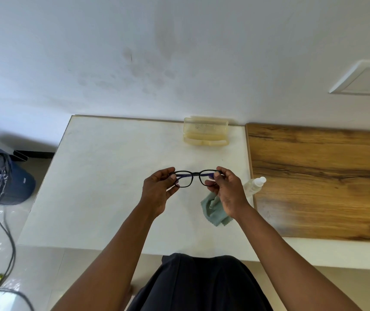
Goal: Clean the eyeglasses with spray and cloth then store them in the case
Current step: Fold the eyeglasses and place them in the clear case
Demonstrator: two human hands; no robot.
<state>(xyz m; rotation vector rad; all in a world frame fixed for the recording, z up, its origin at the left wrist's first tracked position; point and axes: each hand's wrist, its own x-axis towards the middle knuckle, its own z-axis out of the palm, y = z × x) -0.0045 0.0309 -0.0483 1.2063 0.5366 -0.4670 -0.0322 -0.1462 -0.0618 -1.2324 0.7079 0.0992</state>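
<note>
Glasses (194,178) hung crosswise above the desk (103,176), both hands (157,189) (226,189) pinching their ends; the case (206,130) lay beyond.

Black-framed eyeglasses (194,178) with blue-purple temples sit between the hands. Beyond them, the case (206,134) is translucent pale yellow. Under the right hand (227,191) the cloth (215,212) is muted teal; beside it, a clear, white-capped spray bottle (254,186). White table (112,176), brown wood-grain board (323,180).
</note>
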